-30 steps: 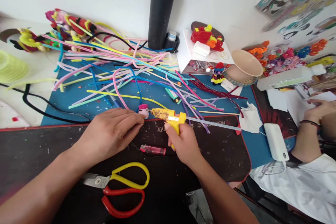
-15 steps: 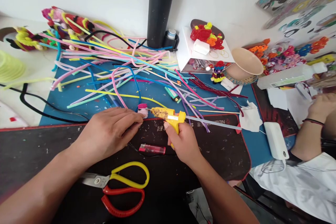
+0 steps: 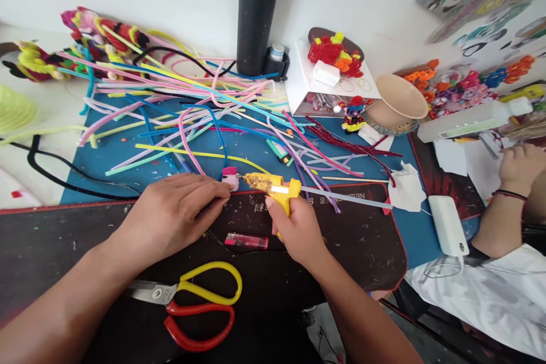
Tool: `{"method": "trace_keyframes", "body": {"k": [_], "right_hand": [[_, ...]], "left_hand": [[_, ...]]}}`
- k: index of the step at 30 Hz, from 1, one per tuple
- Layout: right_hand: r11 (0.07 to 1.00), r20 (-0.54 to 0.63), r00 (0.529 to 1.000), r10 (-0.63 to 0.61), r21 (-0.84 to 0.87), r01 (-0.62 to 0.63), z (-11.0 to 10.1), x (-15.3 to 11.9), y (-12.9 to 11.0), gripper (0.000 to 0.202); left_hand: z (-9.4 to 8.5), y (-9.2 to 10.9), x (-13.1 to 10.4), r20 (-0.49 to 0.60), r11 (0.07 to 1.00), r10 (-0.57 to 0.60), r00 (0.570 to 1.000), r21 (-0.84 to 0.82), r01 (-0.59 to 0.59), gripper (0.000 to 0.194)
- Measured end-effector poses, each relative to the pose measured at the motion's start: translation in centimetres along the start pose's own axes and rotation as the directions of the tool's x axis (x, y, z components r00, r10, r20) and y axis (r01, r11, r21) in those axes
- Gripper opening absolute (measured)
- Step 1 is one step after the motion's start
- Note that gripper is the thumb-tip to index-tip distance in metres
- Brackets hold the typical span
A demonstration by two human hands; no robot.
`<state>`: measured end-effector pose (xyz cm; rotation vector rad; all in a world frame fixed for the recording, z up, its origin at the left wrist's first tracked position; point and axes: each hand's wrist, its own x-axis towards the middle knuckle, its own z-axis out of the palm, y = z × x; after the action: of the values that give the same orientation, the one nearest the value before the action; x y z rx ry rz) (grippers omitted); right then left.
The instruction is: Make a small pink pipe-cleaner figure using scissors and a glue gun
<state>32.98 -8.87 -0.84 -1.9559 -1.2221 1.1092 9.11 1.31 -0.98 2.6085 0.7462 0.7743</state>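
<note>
My right hand (image 3: pixel 298 226) is wrapped round the handle of a yellow hot glue gun (image 3: pixel 267 183). A long translucent glue stick (image 3: pixel 347 198) sticks out of its back. The gun's nozzle points left and is at, or very close to, a small pink fuzzy piece (image 3: pixel 230 178) with a darker pink top. My left hand (image 3: pixel 181 210) is closed with its fingertips pinched on that pink piece; the thumb and fingers hide part of it. Below the hands lie a pink lighter (image 3: pixel 246 241) and scissors (image 3: pixel 205 301) with one yellow and one red handle.
Many coloured pipe cleaners (image 3: pixel 200 102) spread across the blue mat. Behind them stand a black thermos (image 3: pixel 257 17), a white box (image 3: pixel 333 79) and a beige bowl (image 3: pixel 401 99). At right, another person's arm (image 3: pixel 507 199) rests near a white power bank (image 3: pixel 447 226).
The view has shifted very slightly. Both hands, the glue gun and the pink piece keep nearly the same positions relative to each other.
</note>
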Motion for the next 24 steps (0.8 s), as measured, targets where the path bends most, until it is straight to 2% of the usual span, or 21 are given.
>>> {"method": "trace_keyframes", "body": {"k": [10,24], "right_hand": [[1.0,0.004,1.0,-0.014,-0.019,0.014,-0.05,-0.06,-0.04,0.046],[0.999,0.003,1.0,-0.008,-0.036,0.008,0.01,-0.14,-0.03,0.047]], "left_hand": [[-0.03,-0.08,-0.15,0.026,0.999,0.001,1.0,0.032,-0.001,0.012],[-0.18,-0.05,-0.1,0.032,1.0,-0.016,0.999,-0.017,0.017,0.015]]}}
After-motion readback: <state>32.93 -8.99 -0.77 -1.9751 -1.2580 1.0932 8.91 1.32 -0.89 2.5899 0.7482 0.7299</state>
